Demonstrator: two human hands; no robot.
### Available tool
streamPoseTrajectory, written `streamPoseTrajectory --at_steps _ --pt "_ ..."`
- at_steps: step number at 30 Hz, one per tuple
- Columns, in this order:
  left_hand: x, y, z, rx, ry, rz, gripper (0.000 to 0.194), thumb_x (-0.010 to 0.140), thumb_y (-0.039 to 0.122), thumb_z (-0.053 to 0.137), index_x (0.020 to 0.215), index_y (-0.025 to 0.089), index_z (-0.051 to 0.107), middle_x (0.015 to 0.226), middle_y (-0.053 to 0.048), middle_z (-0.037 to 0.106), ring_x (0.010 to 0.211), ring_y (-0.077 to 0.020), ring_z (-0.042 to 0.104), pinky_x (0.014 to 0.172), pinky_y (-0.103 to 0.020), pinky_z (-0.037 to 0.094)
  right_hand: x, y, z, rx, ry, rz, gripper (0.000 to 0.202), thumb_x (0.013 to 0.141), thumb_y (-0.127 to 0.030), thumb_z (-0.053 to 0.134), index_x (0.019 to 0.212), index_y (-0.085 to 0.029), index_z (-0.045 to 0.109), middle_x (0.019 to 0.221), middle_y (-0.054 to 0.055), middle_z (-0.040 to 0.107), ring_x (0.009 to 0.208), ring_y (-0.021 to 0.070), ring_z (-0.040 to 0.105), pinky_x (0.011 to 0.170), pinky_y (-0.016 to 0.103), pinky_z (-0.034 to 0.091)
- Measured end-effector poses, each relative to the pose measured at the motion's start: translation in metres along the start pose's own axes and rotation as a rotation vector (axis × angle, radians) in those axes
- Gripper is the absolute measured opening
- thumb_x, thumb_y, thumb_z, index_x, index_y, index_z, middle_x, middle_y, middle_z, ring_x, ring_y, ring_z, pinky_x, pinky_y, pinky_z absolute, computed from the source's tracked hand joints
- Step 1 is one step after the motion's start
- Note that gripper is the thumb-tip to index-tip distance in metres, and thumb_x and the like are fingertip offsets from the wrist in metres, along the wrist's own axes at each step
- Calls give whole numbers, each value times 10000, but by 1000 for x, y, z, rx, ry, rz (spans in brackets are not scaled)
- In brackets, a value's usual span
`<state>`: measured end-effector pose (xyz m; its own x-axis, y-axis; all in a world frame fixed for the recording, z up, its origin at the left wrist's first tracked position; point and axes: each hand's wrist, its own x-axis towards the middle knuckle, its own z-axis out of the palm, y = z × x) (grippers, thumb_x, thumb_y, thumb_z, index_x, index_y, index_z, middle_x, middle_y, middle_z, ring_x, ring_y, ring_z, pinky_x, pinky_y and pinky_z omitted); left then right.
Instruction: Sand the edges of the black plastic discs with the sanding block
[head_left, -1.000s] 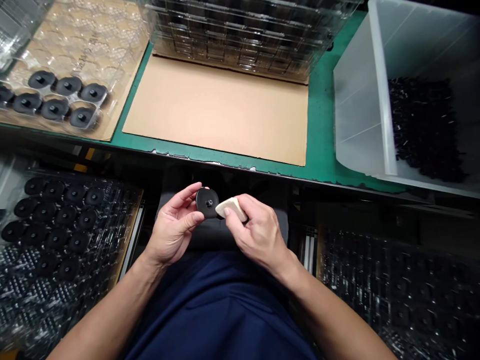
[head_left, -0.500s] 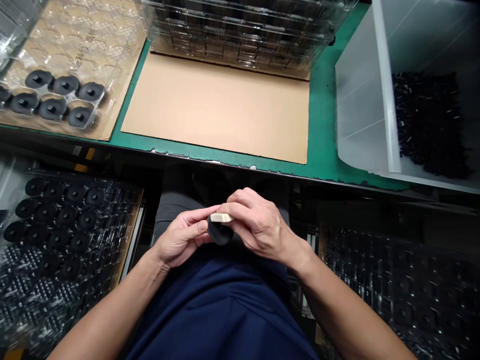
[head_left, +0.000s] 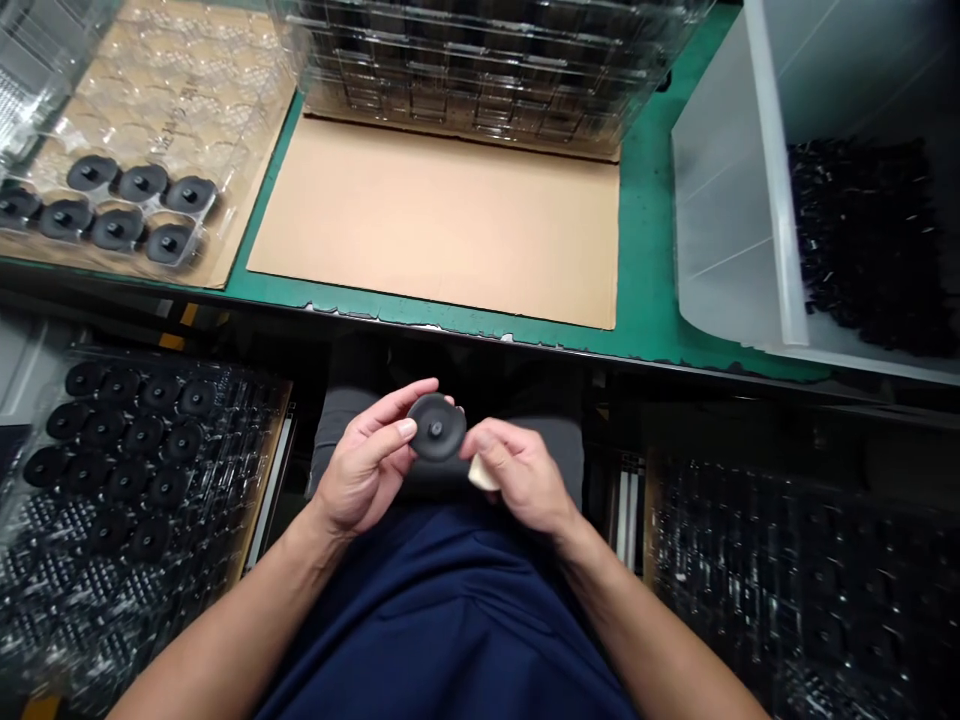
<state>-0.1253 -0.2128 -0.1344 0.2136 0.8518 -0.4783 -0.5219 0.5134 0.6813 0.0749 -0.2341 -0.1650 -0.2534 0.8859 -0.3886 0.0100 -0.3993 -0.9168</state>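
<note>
Over my lap, my left hand (head_left: 371, 460) pinches a round black disc (head_left: 438, 428) by its left edge, between thumb and fingers. The disc's face with a small central stub is turned up toward the camera. Just to its right, my right hand (head_left: 521, 470) is closed on a small cream-coloured piece (head_left: 482, 474), which is partly covered by the fingers. The right fingertips are close to the disc's right edge; whether they touch it I cannot tell.
A cardboard sheet (head_left: 442, 225) lies on the green table (head_left: 649, 250). Behind it stand stacked clear trays (head_left: 480, 70). A tray with several black discs (head_left: 116, 228) is left, a bin of black parts (head_left: 784, 200) right. More filled trays (head_left: 124, 480) sit below left and right.
My right hand has drawn back to the right and down with the cream piece, off the disc. The disc has risen slightly and tilted, so its face now shows.
</note>
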Motion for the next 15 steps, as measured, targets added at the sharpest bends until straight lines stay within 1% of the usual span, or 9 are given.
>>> streamPoseTrajectory --at_steps 1,3,4,6,9,12,13,15 --pt "1 -4 3 50 21 32 324 853 275 841 1170 208 826 1108 -114 804 1066 -261 761 971 -326 607 -2 0 7 -8 -22 -13 539 1022 -674 596 853 -168 675 625 -8 544 502 110 462 456 233 349" --pt "2 -11 7 133 64 98 241 884 270 828 1116 205 839 1056 -102 810 1022 -243 773 947 -311 614 -4 -3 18 -8 12 -66 517 1046 -624 577 812 -168 646 645 -7 534 550 106 443 504 235 346" --pt "2 -13 8 148 75 120 234 900 271 819 1126 211 836 1063 -100 811 1026 -238 775 943 -304 616 -4 -6 21 -12 43 -93 508 1057 -596 566 789 -169 628 650 -7 530 566 107 436 520 238 344" --pt "2 -14 9 111 62 115 278 933 270 789 1208 234 812 1158 -106 801 1094 -242 767 975 -310 612 -4 -10 25 -33 99 -131 484 1064 -548 553 765 -173 614 642 -9 523 574 109 424 533 244 338" --pt "-2 -11 7 29 -23 42 398 938 216 764 1333 256 753 1377 -115 723 1268 -255 700 1077 -315 565 0 -14 23 -78 167 -153 466 1053 -515 552 730 -181 593 613 -18 495 560 111 403 527 249 326" --pt "-7 -11 4 85 -118 50 616 924 181 777 1505 303 613 1521 -96 628 1417 -244 589 1166 -303 488 3 -13 21 -87 208 -132 507 1038 -545 548 672 -195 521 589 -24 456 543 110 378 515 255 311" --pt "-8 -12 4 129 -128 63 695 922 188 788 1560 317 545 1535 -90 616 1430 -232 574 1171 -293 475 4 -12 21 -89 212 -126 518 1037 -556 546 664 -199 499 587 -25 445 541 110 373 512 256 306" --pt "-9 -16 4 213 -97 66 840 901 225 829 1633 319 428 1500 -92 642 1371 -212 611 1129 -275 493 4 -12 20 -109 199 -141 513 1045 -550 543 673 -202 484 602 -24 450 550 111 380 523 258 310"
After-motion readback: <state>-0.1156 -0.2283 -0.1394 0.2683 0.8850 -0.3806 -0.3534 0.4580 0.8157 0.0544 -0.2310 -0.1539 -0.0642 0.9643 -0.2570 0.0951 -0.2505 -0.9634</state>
